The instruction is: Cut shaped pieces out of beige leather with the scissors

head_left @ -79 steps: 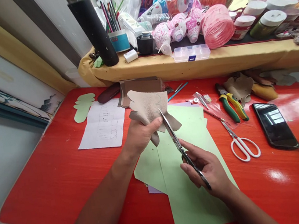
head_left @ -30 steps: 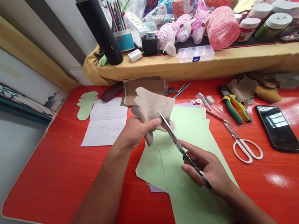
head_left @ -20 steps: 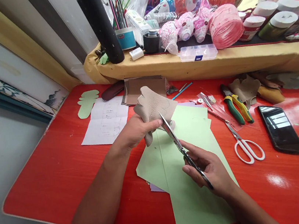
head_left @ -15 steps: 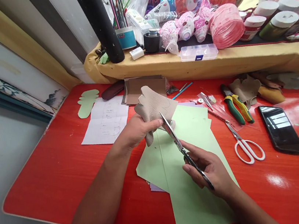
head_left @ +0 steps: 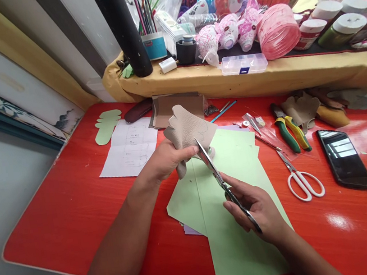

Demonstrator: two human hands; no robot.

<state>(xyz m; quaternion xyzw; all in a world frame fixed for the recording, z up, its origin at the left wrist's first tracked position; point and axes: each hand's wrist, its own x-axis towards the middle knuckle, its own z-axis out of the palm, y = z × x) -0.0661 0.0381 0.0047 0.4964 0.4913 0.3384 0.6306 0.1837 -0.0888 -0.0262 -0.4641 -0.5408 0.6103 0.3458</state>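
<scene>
My left hand (head_left: 168,159) grips a beige piece of leather (head_left: 190,125), thumb on top and the other fingers hidden beneath it. The leather has a scalloped left edge and a drawn curved line near its right corner. In my right hand (head_left: 253,207) is a pair of dark-handled scissors (head_left: 212,168), fingers around the handles. Their blades point up and away, with the tip at the leather beside my left thumb. Both are held above green paper sheets (head_left: 242,238) on the red table (head_left: 77,207).
White-handled scissors (head_left: 304,184), pliers (head_left: 292,133) and a phone (head_left: 344,158) lie to the right. At the left are a printed sheet (head_left: 129,147) and a green paper cutout (head_left: 108,126). A black flask (head_left: 124,32) stands on the cluttered ledge behind.
Almost nothing differs. The leather and both hands have shifted very slightly left, with the scissors' tip still at the leather.
</scene>
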